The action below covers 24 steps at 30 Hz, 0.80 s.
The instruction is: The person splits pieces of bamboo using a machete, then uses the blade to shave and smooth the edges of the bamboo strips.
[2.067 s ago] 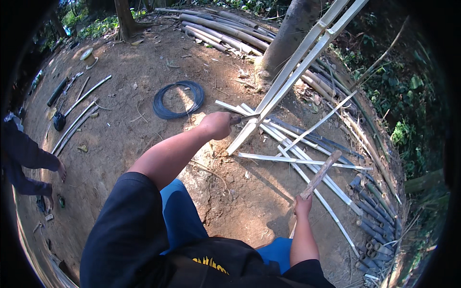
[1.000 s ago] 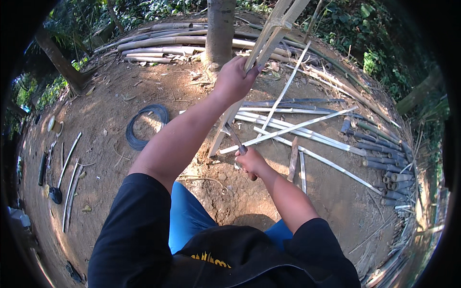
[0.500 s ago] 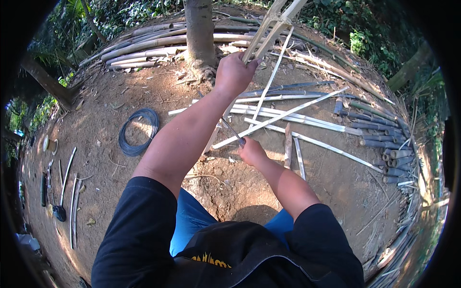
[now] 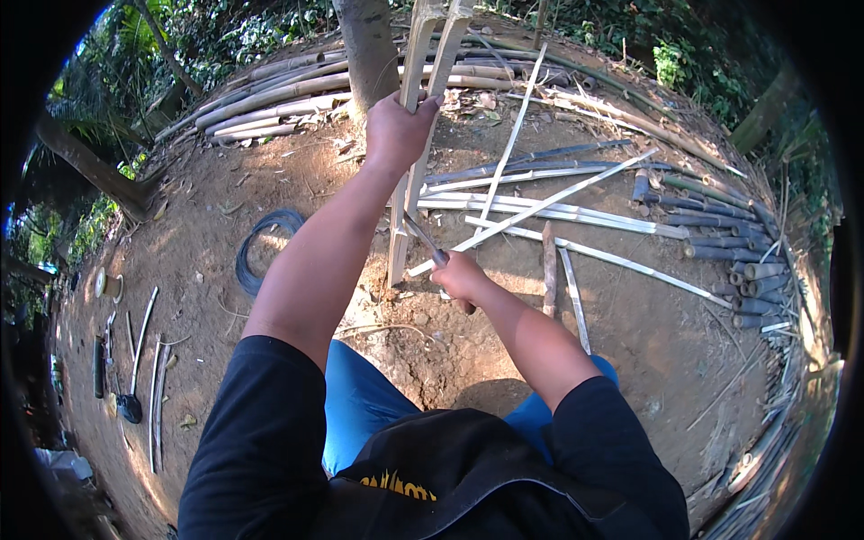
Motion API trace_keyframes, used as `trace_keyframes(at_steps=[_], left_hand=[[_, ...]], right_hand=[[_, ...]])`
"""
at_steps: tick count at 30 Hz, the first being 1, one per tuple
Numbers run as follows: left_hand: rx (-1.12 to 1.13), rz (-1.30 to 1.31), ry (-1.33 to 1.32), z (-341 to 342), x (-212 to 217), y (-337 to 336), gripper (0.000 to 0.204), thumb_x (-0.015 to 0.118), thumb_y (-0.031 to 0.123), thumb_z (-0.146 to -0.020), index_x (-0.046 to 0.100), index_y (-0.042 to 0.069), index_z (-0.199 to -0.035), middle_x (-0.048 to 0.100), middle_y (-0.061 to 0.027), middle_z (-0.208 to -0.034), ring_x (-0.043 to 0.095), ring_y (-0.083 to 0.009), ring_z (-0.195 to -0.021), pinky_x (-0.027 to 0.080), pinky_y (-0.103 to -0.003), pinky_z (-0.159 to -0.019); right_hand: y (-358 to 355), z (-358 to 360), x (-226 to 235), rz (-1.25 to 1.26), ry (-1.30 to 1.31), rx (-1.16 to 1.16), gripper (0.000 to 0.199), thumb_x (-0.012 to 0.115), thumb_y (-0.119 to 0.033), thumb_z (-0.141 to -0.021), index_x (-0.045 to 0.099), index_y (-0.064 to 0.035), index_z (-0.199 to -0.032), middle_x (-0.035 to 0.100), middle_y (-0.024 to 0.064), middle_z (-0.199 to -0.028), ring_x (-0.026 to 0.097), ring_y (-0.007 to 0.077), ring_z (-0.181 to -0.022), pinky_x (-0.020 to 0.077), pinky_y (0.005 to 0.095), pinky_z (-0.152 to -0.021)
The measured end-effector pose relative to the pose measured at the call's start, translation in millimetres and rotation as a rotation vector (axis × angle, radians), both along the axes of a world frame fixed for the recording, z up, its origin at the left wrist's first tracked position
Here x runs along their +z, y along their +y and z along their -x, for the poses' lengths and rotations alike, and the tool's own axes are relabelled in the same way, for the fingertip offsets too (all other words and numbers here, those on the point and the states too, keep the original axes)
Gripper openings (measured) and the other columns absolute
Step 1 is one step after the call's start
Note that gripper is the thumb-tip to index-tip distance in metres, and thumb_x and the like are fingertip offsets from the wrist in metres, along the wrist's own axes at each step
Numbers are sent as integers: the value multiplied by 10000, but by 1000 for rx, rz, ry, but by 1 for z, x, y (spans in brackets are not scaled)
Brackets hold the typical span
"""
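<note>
Since half a second ago my view has tipped a little, so the tree trunk (image 4: 371,45) sits nearer the top middle, and the left hand (image 4: 398,128) has stayed high on the bamboo pole (image 4: 407,180) while the right hand (image 4: 461,277) has barely shifted.

That pole stands nearly upright on the dirt just ahead of my knees, pale and split into two long halves that run up past the top of the picture. I judge it stiff and fairly light for its length, smooth and a bit slippery on the skin side, with sharp split edges; the safe grip is round the outer faces, up where the left hand is. Its fingers are wrapped tight round both halves.

Lower down, the right hand's fingers are closed round the handle of a knife (image 4: 423,238), whose thin blade angles up to the pole's near edge. Cut strips (image 4: 558,209) lie flat to the right, a wire coil (image 4: 263,247) to the left.
</note>
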<state>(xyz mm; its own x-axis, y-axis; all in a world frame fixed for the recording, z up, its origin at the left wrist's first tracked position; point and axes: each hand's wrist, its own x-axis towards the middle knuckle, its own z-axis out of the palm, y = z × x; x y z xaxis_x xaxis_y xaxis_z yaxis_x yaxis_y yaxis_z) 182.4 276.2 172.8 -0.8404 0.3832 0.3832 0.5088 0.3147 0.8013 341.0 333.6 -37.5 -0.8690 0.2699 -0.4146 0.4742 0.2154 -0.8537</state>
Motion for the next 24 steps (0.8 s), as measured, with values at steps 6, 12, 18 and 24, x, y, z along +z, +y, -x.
trace_keyframes(at_steps=[6, 12, 18, 24], left_hand=[[6, -76, 39, 2, -5, -14, 314, 741, 340, -898, 759, 38, -981, 682, -54, -680, 629, -117, -612, 487, -297, -572], [-11, -111, 51, -8, 2, -21, 326, 753, 333, -892, 754, 15, -962, 653, -18, -652, 574, -66, -581, 442, -256, -524], [-48, -139, -3, 0, -7, -12, 303, 761, 342, -884, 762, 47, -954, 650, -24, -644, 577, -70, -570, 451, -263, -522], [-90, 22, 55, -4, -9, 11, 305, 761, 355, -882, 752, 59, -953, 655, -30, -650, 599, -85, -571, 493, -283, -556]], right_hand=[[-48, 12, -17, 258, 92, -152, 160, 666, -143, -865, 589, -31, -950, 603, 90, -709, 561, 184, -499, 450, 343, -461], [-86, 26, -129, -50, -169, -192, 168, 620, -199, -859, 635, -33, -883, 644, 111, -677, 625, 249, -503, 504, 399, -485], [-65, 20, -130, -265, -148, -94, 226, 631, -202, -865, 625, 0, -968, 687, 223, -869, 688, 377, -827, 539, 448, -716], [15, -3, -91, -769, -326, 253, 345, 452, -110, -988, 504, -42, -1322, 678, 145, -976, 690, 247, -880, 546, 382, -678]])
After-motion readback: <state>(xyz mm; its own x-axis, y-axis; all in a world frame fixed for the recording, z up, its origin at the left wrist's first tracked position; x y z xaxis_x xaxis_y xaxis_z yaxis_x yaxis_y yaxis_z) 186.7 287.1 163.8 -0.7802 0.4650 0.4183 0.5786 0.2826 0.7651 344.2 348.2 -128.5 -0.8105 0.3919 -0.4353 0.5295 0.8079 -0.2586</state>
